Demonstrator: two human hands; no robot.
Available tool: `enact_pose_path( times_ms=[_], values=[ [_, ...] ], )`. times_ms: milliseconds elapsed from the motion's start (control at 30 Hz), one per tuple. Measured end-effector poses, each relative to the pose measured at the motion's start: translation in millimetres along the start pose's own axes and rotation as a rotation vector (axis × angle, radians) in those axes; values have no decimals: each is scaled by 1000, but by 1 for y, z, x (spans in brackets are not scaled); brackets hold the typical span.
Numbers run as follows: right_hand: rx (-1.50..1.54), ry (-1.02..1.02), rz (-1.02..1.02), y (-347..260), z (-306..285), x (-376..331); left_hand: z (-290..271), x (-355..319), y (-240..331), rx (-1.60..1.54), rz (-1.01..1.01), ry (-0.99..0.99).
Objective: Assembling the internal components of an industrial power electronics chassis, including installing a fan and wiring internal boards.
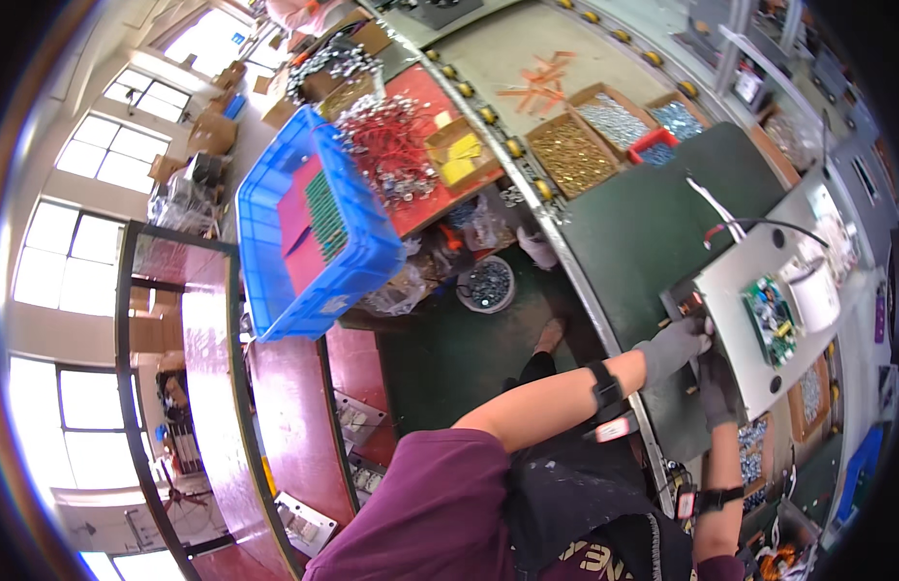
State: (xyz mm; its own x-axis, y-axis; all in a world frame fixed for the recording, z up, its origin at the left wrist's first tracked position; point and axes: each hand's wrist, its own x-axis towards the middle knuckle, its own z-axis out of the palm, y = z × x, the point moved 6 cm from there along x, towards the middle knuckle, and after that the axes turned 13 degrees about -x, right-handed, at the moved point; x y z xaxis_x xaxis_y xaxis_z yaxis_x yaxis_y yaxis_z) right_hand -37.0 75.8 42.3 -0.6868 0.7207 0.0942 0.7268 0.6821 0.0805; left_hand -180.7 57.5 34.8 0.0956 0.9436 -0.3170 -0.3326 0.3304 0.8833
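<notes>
My left hand (674,351), in a grey glove, reaches to the near edge of a white metal panel (735,334). Its fingers are curled together against a small part that I cannot make out. Right beside it, my right hand (717,392), also gloved, has its fingers drawn in at the same edge, their tips partly hidden. The panel lies tilted on the bench and carries a green circuit board (771,321) and a white cylinder (815,295). A dark block with a reddish part (684,302) sits by the panel's edge, just beyond my left hand.
A green mat (628,228) covers the bench. Cardboard trays hold brass-coloured screws (570,155) and silver screws (612,120); a red scoop (653,147) lies beside them. To the left stand a blue crate (265,261) and red wires (386,145). A white bucket (486,285) is below.
</notes>
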Motion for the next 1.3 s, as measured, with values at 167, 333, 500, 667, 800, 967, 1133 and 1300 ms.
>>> enact_pose_path(
  times_ms=[167,333,500,667,800,967,1133,1300],
  values=[
    [93,-262,111,-13,-7,6,-130,-126,88,-19,-140,48],
    [51,-178,337,-16,-4,-4,-348,-157,157,322,-82,368],
    [157,-184,539,-38,-47,4,-532,-172,210,502,-87,682],
    [159,-203,879,-34,-67,-53,-609,-151,277,987,-213,924],
    [123,-35,929,-39,-76,-99,-647,-110,302,1388,-377,1010],
    [330,-10,922,-81,-96,-72,-656,-68,285,1870,-262,779],
    [339,-6,727,-87,-104,-17,-768,-96,357,1585,178,766],
    [920,-138,890,-133,-138,66,-782,-232,593,994,520,1081]
  ],
)
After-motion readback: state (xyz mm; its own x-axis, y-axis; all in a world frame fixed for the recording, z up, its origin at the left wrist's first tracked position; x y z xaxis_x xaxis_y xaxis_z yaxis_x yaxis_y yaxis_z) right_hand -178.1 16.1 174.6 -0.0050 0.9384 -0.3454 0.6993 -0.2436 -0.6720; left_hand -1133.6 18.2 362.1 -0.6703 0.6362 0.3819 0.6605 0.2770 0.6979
